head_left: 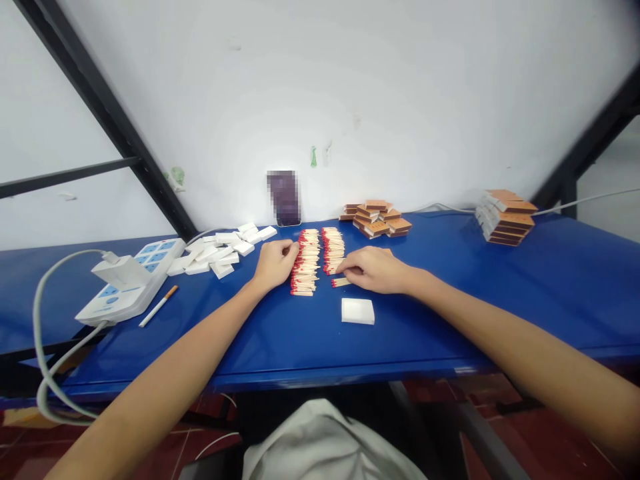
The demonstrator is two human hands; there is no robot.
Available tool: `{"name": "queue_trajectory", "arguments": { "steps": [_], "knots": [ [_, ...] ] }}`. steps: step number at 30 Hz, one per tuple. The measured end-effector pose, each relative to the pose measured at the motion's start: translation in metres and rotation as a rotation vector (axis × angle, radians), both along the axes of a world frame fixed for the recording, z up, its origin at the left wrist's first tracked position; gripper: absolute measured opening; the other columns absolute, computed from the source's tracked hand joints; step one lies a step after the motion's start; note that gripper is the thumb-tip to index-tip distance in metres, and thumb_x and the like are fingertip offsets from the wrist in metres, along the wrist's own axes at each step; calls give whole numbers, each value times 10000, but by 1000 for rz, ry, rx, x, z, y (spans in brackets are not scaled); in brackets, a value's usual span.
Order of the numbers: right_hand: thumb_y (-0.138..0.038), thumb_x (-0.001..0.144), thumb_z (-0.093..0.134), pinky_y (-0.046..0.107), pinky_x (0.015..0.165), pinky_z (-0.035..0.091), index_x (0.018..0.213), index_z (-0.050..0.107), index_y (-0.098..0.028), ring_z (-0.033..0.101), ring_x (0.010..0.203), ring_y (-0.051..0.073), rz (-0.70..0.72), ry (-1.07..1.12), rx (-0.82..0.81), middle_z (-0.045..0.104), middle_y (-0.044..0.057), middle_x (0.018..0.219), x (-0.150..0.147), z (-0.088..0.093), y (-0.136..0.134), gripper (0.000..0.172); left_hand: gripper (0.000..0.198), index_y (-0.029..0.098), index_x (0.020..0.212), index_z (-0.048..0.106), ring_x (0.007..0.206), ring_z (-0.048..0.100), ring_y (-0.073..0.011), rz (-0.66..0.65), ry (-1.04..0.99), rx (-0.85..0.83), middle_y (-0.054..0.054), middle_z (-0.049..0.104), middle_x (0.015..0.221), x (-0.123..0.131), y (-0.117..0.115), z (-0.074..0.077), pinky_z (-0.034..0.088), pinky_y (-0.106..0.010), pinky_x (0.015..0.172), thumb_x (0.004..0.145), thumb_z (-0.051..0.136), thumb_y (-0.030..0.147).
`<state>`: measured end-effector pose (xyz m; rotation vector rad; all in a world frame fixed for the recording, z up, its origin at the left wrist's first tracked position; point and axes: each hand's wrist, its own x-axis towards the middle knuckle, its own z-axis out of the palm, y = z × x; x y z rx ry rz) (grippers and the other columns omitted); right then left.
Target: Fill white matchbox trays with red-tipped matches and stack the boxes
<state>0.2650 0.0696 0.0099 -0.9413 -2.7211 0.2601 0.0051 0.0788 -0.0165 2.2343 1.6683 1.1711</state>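
Two columns of red-headed matchsticks lie on the blue table, a longer left column (pixel 307 263) and a shorter right column (pixel 333 248). My left hand (pixel 273 265) is curled closed against the red heads of the left column; what its fingers hold, if anything, is hidden. At the lower end of the right column, my right hand (pixel 373 270) pinches at matchsticks with thumb and forefinger. A few separate matchsticks (pixel 340 283) stick out from beneath that hand. Nearer to me lies a white matchbox tray (pixel 358 311). A sliver of orange shows behind the right hand.
White matchbox trays (pixel 216 253) lie heaped at left, beside a cigarette (pixel 158 307) and a power strip (pixel 117 293) with a looping cable. A phone (pixel 285 199) leans on the wall. Orange matchbox sleeves form a pile (pixel 376 219) at the back and a stack (pixel 507 217) at right.
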Motion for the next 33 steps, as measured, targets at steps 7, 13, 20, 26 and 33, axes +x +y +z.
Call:
{"name": "queue_trajectory", "arguments": {
  "steps": [7, 13, 20, 26, 33],
  "knots": [
    [-153, 882, 503, 248, 605, 334, 971, 775, -200, 646, 781, 162, -11, -11, 7, 769, 37, 917, 0, 1, -2, 291, 420, 186, 562, 296, 552, 298, -107, 3, -2, -1, 39, 272, 541, 0, 1, 0, 221, -282, 569, 912, 424, 382],
    [-135, 864, 515, 246, 608, 344, 955, 785, -189, 591, 651, 136, -5, 67, -73, 750, 23, 797, -1, 1, -1, 291, 426, 186, 563, 282, 551, 288, -106, -2, -5, 1, 40, 261, 540, 1, 0, 0, 216, -283, 566, 911, 421, 389],
    [-123, 851, 530, 238, 595, 344, 886, 777, -179, 578, 628, 120, -11, 102, -99, 734, 6, 755, -2, 0, 0, 256, 424, 184, 558, 308, 550, 301, -106, -5, -1, 3, 39, 278, 536, 0, 1, 0, 224, -285, 568, 913, 419, 389],
    [-123, 849, 526, 234, 612, 369, 917, 777, -167, 590, 636, 122, -3, 121, -119, 743, 17, 775, -1, -4, 2, 263, 426, 185, 559, 295, 547, 305, -105, -9, 5, 6, 41, 275, 537, 1, 1, 0, 225, -286, 569, 912, 426, 385],
    [-169, 875, 516, 249, 655, 400, 1121, 756, -214, 669, 795, 172, -108, 55, -26, 775, 33, 910, 1, -4, 2, 347, 425, 187, 560, 291, 546, 304, -107, -15, 2, 8, 41, 276, 538, 1, -1, 1, 230, -286, 567, 913, 424, 382]
  ]
}}
